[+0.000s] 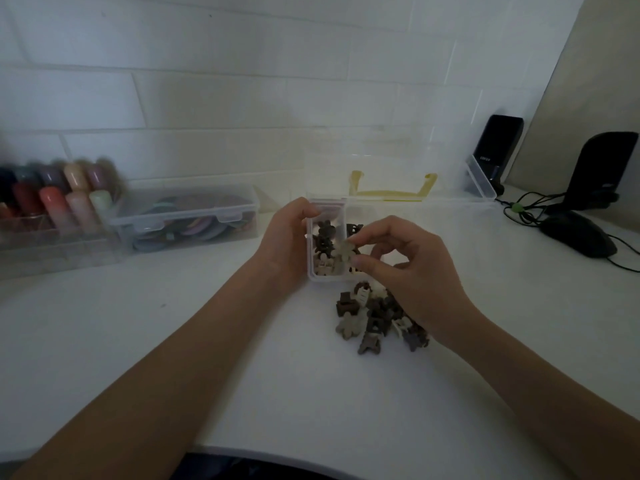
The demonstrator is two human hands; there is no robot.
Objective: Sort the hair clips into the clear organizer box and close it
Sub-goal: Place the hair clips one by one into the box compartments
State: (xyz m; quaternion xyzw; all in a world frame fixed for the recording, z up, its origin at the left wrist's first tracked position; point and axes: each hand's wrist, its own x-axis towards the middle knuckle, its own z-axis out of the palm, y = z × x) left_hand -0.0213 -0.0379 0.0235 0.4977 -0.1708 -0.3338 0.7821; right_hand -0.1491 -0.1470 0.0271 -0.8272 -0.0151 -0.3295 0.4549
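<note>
Down at the near edge of the white table (277, 393) both bare forearms reach in. Just beyond them, right of the middle, a loose pile of hair clips (375, 318) lies on the tabletop: brown, grey and cream pieces heaped together, a cream flower-shaped one at its left side. The right hand (412, 271) hovers over the far side of that pile, and there it is, thumb and forefinger pinching a single cream flower clip (344, 251), held right over the open box. The other fingers curl loosely behind.

The clear organizer box (327, 277) sits just beyond the pile, touching nothing of it that I can make out. Its left compartment already holds dark clips at the far end and cream ones at the near end; more dark clips show in the compartment to the right, half hidden by the right hand. The left hand (289, 237) grips the box by its left wall, fingers curled over the far corner, thumb hidden.

Further back, toward the far edge, a big clear bin with a yellow handle (391, 192) stands behind the box. Off to the left a lidded clear case (187, 216) holds coloured round items, and beside it, blurred, a rack of coloured cylinders (55, 195). At the far right corner: a black speaker (498, 150), another dark speaker (606, 168), and a black mouse (578, 233) with its cable.
</note>
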